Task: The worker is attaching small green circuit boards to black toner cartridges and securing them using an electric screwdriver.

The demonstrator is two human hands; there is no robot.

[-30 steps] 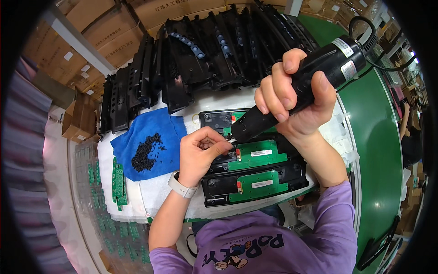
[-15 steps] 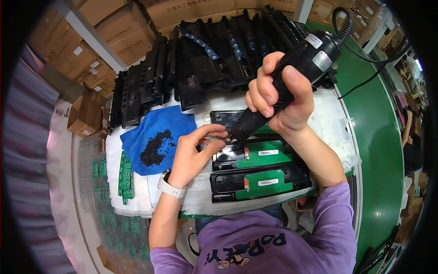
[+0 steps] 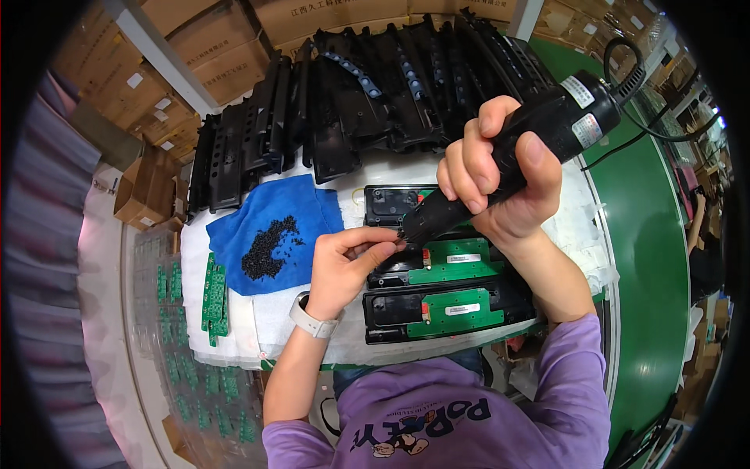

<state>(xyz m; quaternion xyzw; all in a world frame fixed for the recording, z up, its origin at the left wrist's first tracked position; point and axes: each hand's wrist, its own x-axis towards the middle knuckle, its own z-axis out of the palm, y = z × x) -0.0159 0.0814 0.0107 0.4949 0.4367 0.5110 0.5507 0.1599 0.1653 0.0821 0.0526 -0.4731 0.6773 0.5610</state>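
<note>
Nearest on the white-covered counter (image 3: 269,316) lie black panels (image 3: 512,306) with green boards (image 3: 445,272). Over them, the left hand (image 3: 341,266) pinches its fingers nearly closed (what they hold is too small to tell) at the tip of a power screwdriver (image 3: 562,117), gripped by the right hand (image 3: 512,207). Leftward, a blue cloth (image 3: 308,205) bears small black pieces (image 3: 269,248); black casings (image 3: 344,109) stand behind.

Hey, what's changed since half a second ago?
Your left hand has drawn thumb and forefinger closer together by the tip of the driver. Your right hand kept its grip but shifted right, swinging the driver's rear rightward. The cloth, black bits and panels stayed put.
</note>
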